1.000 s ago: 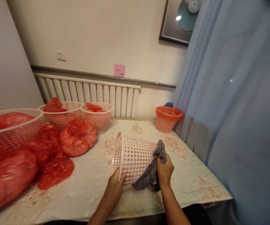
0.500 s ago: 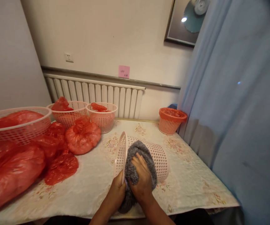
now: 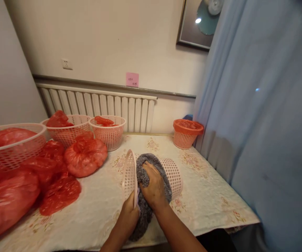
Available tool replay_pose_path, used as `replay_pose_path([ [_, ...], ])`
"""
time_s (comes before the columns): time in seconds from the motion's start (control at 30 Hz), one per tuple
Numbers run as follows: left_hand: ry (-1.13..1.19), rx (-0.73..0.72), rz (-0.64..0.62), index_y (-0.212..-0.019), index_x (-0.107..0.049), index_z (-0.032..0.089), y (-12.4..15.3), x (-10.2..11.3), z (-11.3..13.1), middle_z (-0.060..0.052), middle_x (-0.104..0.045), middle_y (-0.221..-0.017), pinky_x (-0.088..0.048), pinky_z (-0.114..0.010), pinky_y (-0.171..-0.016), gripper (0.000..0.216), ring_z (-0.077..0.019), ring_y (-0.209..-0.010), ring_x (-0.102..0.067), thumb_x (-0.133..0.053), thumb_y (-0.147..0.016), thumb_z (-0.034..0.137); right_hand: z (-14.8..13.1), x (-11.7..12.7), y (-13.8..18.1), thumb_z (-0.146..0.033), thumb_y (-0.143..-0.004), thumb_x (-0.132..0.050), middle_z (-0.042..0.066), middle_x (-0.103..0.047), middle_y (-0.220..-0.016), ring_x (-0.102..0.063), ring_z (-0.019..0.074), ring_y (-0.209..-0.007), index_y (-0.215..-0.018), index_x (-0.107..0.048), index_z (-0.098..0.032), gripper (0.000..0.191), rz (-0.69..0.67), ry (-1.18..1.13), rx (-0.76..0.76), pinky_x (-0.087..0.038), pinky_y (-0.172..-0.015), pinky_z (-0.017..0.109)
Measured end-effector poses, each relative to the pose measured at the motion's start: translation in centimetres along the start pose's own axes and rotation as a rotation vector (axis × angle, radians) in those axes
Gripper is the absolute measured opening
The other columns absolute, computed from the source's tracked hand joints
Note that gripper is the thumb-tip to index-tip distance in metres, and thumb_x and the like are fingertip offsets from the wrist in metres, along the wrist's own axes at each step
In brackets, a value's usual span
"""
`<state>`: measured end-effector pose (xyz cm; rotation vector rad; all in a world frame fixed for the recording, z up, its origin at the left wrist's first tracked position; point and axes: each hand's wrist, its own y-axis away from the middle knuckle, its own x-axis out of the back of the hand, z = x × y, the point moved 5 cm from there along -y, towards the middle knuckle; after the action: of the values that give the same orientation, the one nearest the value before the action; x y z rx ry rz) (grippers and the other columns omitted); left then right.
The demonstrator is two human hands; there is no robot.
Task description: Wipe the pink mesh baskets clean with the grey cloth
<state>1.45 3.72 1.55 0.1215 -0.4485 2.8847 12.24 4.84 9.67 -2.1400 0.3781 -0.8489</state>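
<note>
Perforated pink plastic basket (image 3: 174, 175) on its side on the desk (image 3: 211, 199), its wall half hidden under a fuzzy grey cloth (image 3: 143, 210). Left hand (image 3: 130, 215) fingers clasp the basket's rim, their tips concealed. Right hand (image 3: 153, 187) fingers curl into the cloth atop the basket. Crinkled red bags (image 3: 85, 157) left of the basket, partly cut off.

5 mesh baskets (image 3: 173, 175), 1 grey cloth (image 3: 143, 213), 2 hands (image 3: 153, 189) — and at least 6 red bags (image 3: 85, 157).

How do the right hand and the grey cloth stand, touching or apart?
Touching. The head view shows the right hand pressed on the grey cloth draped over the tipped pink basket.
</note>
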Motion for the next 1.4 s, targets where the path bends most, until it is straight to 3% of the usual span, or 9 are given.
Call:
replay_pose_path([
  [0.17,0.015,0.065,0.037,-0.122,-0.054,0.014,-1.5,0.0,0.3,-0.010,-0.063,-0.124,-0.037,-0.040,-0.104,0.042,-0.0260,-0.117,-0.055,-0.049,-0.083,0.027,4.3,0.6,0.0,-0.010,-0.067,-0.053,0.008,-0.059,-0.124,-0.049,0.0212,-0.121,-0.120,-0.056,-0.019,0.054,-0.003,0.068,-0.044,-0.036,-0.106,0.038],
  [0.37,-0.035,0.105,0.024,-0.122,-0.054,0.013,-1.3,-0.1,0.0,-0.010,-0.064,-0.122,-0.040,-0.040,-0.102,0.045,-0.0260,-0.114,-0.058,-0.050,-0.084,0.037,13.6,4.5,0.7,-0.019,-0.074,-0.051,0.008,-0.060,-0.122,-0.054,0.0216,-0.115,-0.116,-0.059,-0.018,0.044,0.098,0.216,-0.303,-0.039,-0.101,0.038],
  [0.5,-0.086,0.099,0.049,-0.116,-0.058,0.012,-1.4,0.1,-0.1,-0.012,-0.067,-0.115,-0.045,-0.039,-0.097,0.043,-0.0272,-0.107,-0.061,-0.051,-0.082,0.038,16.0,6.6,2.9,-0.022,-0.076,-0.049,0.010,-0.065,-0.113,-0.059,0.0237,-0.108,-0.116,-0.059,-0.017,0.042,0.196,0.271,-0.456,-0.045,-0.094,0.038],
  [0.6,-0.107,0.091,0.031,-0.114,-0.059,0.012,-1.3,0.3,-0.5,-0.011,-0.069,-0.112,-0.047,-0.039,-0.093,0.041,-0.0270,-0.103,-0.063,-0.049,-0.084,0.038,15.3,6.4,5.0,-0.021,-0.075,-0.049,0.013,-0.058,-0.123,-0.053,0.0252,-0.116,-0.120,-0.055,-0.014,0.046,0.266,0.276,-0.449,-0.041,-0.098,0.042],
  [0.7,-0.114,0.079,0.003,-0.115,-0.059,0.012,-1.0,0.5,-0.7,-0.011,-0.068,-0.113,-0.046,-0.038,-0.094,0.039,-0.0266,-0.107,-0.061,-0.048,-0.086,0.037,12.8,4.9,7.0,-0.019,-0.074,-0.051,0.014,-0.051,-0.131,-0.046,0.0254,-0.124,-0.122,-0.053,-0.012,0.049,0.286,0.251,-0.352,-0.037,-0.104,0.046],
  [0.87,-0.100,0.014,-0.026,-0.118,-0.058,0.013,-0.7,0.1,-0.6,-0.010,-0.065,-0.119,-0.042,-0.038,-0.100,0.038,-0.0258,-0.113,-0.057,-0.046,-0.087,0.031,5.6,1.6,7.8,-0.016,-0.072,-0.055,0.012,-0.053,-0.129,-0.040,0.0267,-0.129,-0.123,-0.052,-0.014,0.051,0.134,0.163,-0.043,-0.040,-0.102,0.047],
  [1.03,-0.083,-0.063,-0.055,-0.117,-0.059,0.015,0.1,0.2,-1.2,-0.008,-0.066,-0.118,-0.040,-0.040,-0.102,0.036,-0.0261,-0.114,-0.056,-0.044,-0.085,0.020,0.4,0.0,5.2,-0.017,-0.071,-0.056,0.010,-0.060,-0.121,-0.042,0.0272,-0.127,-0.120,-0.053,-0.016,0.049,0.007,0.070,0.189,-0.036,-0.105,0.050],
  [1.27,-0.117,-0.067,-0.114,-0.118,-0.059,0.018,1.9,0.6,-2.6,-0.008,-0.064,-0.121,-0.037,-0.039,-0.105,0.036,-0.0271,-0.117,-0.054,-0.044,-0.088,0.030,0.2,-0.1,-0.8,-0.011,-0.067,-0.054,0.006,-0.061,-0.119,-0.049,0.0216,-0.120,-0.116,-0.057,-0.019,0.050,-0.043,0.014,0.078,-0.037,-0.105,0.040],
  [1.4,-0.038,0.001,-0.147,-0.114,-0.062,0.017,2.1,0.0,-2.4,-0.008,-0.067,-0.116,-0.040,-0.037,-0.102,0.034,-0.0266,-0.114,-0.057,-0.047,-0.086,0.029,0.7,-0.4,-1.7,-0.010,-0.066,-0.054,0.005,-0.062,-0.116,-0.052,0.0213,-0.117,-0.114,-0.059,-0.021,0.049,-0.050,0.007,0.010,-0.039,-0.103,0.039],
])
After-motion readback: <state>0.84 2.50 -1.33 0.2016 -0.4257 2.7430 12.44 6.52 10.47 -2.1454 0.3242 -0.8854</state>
